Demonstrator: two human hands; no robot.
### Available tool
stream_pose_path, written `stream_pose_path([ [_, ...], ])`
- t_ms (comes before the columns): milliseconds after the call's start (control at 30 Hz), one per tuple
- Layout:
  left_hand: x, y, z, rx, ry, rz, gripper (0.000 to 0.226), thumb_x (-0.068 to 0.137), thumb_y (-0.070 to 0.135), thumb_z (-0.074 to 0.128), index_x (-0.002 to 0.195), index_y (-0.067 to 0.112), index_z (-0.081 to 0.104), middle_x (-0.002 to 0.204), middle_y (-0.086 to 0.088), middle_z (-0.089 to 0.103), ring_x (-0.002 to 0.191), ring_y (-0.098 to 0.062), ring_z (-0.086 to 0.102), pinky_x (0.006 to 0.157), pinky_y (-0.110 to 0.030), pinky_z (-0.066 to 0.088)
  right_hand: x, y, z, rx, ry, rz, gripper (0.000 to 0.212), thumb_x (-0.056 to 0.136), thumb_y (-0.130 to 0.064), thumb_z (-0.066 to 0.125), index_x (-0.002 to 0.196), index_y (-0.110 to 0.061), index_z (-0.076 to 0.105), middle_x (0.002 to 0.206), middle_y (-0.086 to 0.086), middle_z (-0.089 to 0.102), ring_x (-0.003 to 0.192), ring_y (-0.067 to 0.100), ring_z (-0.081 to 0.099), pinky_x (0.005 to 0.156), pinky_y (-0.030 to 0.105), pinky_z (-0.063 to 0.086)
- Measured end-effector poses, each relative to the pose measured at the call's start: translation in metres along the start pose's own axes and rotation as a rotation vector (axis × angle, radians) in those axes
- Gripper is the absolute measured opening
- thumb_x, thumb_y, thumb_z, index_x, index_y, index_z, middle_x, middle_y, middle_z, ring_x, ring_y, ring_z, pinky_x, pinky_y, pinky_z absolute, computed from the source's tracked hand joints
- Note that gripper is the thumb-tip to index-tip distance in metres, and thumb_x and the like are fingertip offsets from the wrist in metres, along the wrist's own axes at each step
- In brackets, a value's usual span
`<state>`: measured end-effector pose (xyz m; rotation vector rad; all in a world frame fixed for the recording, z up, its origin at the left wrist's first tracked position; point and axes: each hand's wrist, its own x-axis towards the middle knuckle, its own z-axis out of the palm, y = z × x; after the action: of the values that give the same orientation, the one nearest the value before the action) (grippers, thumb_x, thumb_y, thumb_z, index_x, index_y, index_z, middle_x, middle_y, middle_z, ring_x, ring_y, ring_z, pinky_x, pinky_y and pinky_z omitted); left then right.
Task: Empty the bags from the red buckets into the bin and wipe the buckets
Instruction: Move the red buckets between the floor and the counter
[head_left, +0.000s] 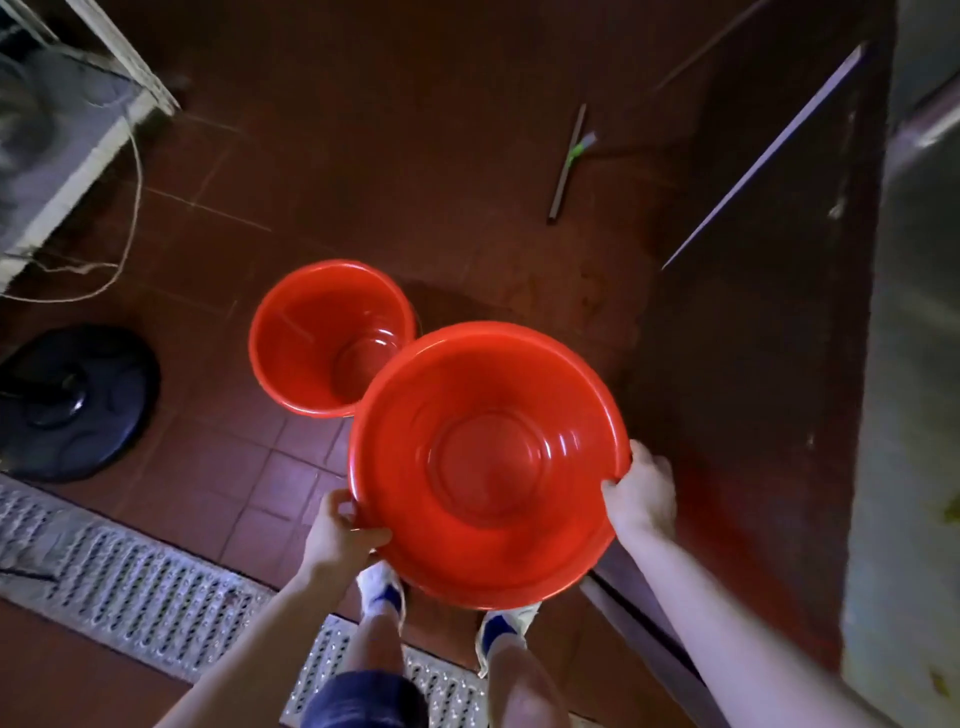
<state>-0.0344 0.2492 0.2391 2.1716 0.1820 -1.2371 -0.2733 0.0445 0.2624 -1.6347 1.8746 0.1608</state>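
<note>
I hold a wide red bucket (488, 462) in the air above my feet, its open mouth facing me and its inside bare. My left hand (340, 530) grips its rim at the lower left, thumb over the edge. At the right side my right hand (641, 491) grips the rim, fingers curled behind it. A second red bucket (317, 338) stands upright on the tiled floor just beyond and left of the held one, with no bag in it. The held bucket overlaps its right edge in view.
A black round lid or base (78, 400) lies on the floor at left. A metal drain grate (130, 577) runs across the floor near my feet. A squeegee (569, 161) lies further ahead. A steel counter (914, 364) stands at right, a white shelf frame (78, 156) at left.
</note>
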Motion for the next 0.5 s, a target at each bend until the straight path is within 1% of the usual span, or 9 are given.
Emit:
stream_pose_path([
  [100,0.065,-0.023,0.028,0.13,-0.011,-0.002,0.057,0.058,-0.002,0.078,0.105,0.017,0.051,0.093,-0.02,0.067,0.08,-0.035,0.068,0.077,-0.055,0.057,0.048,0.016,0.048,-0.072,-0.028,0.07,0.046,0.085,-0.011,0.066,0.129,-0.014,0.052,0.119,0.016,0.051,0.101,0.038,0.06,0.08,0.039,0.05],
  [167,0.106,-0.035,0.045,0.225,-0.03,0.008,0.059,0.049,0.012,0.081,0.1,0.021,0.052,0.089,-0.012,0.069,0.078,-0.032,0.069,0.077,-0.051,0.058,0.079,0.026,0.079,-0.094,-0.014,0.094,0.046,0.085,-0.012,0.065,0.129,-0.015,0.052,0.118,0.015,0.052,0.1,0.038,0.06,0.077,0.038,0.05],
  [233,0.142,-0.044,0.06,0.276,-0.043,0.01,0.061,0.04,0.022,0.078,0.096,0.024,0.053,0.086,-0.008,0.07,0.077,-0.03,0.069,0.076,-0.049,0.058,0.105,0.036,0.108,-0.108,-0.013,0.116,0.049,0.085,-0.012,0.066,0.132,-0.016,0.052,0.118,0.016,0.053,0.102,0.038,0.06,0.078,0.038,0.049],
  [300,0.168,-0.051,0.074,0.314,-0.051,0.02,0.062,0.042,0.022,0.079,0.098,0.024,0.054,0.087,-0.006,0.069,0.079,-0.028,0.069,0.077,-0.047,0.058,0.125,0.047,0.133,-0.126,-0.026,0.117,0.051,0.085,-0.014,0.068,0.132,-0.016,0.052,0.119,0.016,0.053,0.105,0.038,0.059,0.081,0.039,0.05],
  [333,0.179,-0.055,0.08,0.335,-0.054,0.026,0.061,0.047,0.019,0.082,0.101,0.022,0.054,0.087,-0.004,0.069,0.078,-0.027,0.069,0.076,-0.045,0.059,0.133,0.053,0.144,-0.132,-0.029,0.118,0.051,0.084,-0.015,0.07,0.132,-0.016,0.052,0.119,0.016,0.054,0.106,0.038,0.059,0.082,0.039,0.05],
  [367,0.189,-0.059,0.085,0.353,-0.051,0.031,0.058,0.053,0.014,0.085,0.102,0.021,0.054,0.086,-0.003,0.068,0.073,-0.025,0.069,0.071,-0.041,0.06,0.14,0.059,0.154,-0.131,-0.027,0.122,0.051,0.084,-0.015,0.07,0.132,-0.016,0.053,0.119,0.016,0.055,0.106,0.038,0.059,0.083,0.04,0.05],
  [400,0.197,-0.064,0.091,0.363,-0.044,0.035,0.054,0.059,0.01,0.084,0.102,0.019,0.054,0.084,-0.002,0.068,0.066,-0.023,0.069,0.064,-0.035,0.06,0.146,0.065,0.164,-0.129,-0.02,0.131,0.051,0.084,-0.014,0.071,0.131,-0.017,0.053,0.118,0.016,0.055,0.106,0.038,0.059,0.083,0.04,0.05],
  [467,0.211,-0.073,0.099,0.378,-0.032,0.045,0.048,0.065,0.008,0.083,0.101,0.019,0.052,0.079,0.001,0.067,0.054,-0.017,0.066,0.047,-0.022,0.052,0.153,0.075,0.18,-0.122,0.005,0.147,0.049,0.084,-0.013,0.071,0.13,-0.017,0.054,0.117,0.016,0.055,0.105,0.039,0.059,0.082,0.041,0.05],
  [500,0.217,-0.076,0.103,0.387,-0.029,0.054,0.047,0.066,0.009,0.083,0.099,0.02,0.052,0.079,0.003,0.066,0.053,-0.014,0.065,0.041,-0.018,0.048,0.157,0.078,0.187,-0.116,0.016,0.152,0.049,0.083,-0.013,0.071,0.13,-0.017,0.054,0.117,0.016,0.055,0.105,0.039,0.059,0.082,0.041,0.05],
])
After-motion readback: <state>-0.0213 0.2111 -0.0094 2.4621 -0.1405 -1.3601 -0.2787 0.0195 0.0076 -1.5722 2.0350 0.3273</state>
